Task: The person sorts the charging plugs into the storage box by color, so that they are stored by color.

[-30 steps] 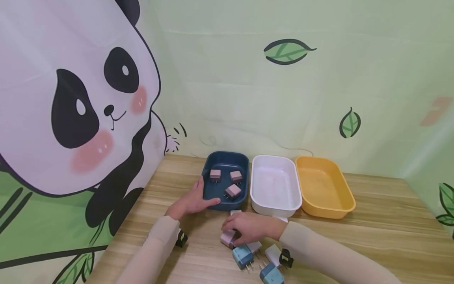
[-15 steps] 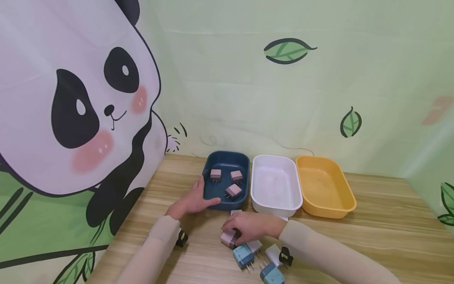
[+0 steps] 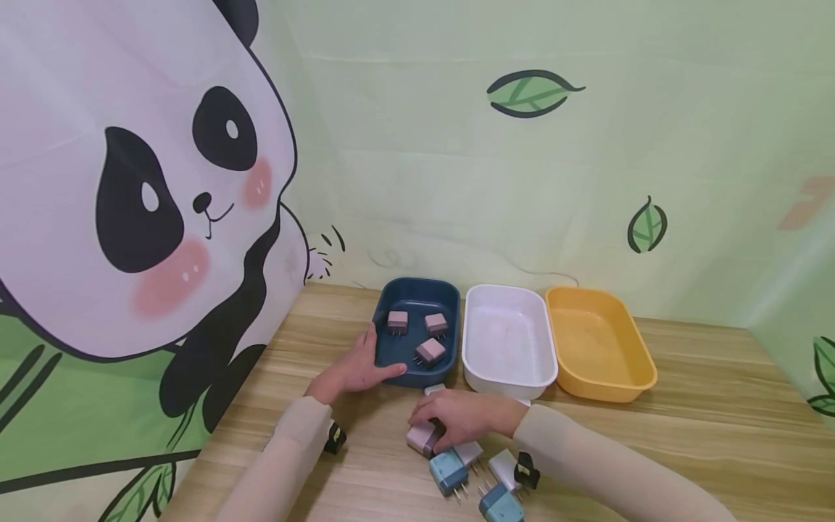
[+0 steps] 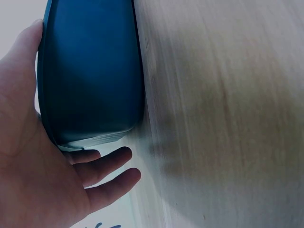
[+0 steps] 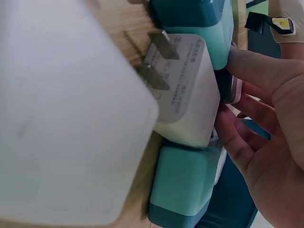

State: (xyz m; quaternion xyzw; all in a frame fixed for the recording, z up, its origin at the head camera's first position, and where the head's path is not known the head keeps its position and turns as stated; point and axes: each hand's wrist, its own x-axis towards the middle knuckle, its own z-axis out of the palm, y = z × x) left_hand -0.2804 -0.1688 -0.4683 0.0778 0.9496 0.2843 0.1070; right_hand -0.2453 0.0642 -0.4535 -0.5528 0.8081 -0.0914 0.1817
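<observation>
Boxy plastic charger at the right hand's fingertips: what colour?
The boxy plastic charger is pale pink with a darker mauve end; best in the head view.

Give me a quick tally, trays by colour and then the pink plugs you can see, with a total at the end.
Dark blue tray: 1
White tray: 1
Yellow tray: 1
Pink plugs: 4 (3 inside the tray, 1 at the right hand)
Total: 7
</observation>
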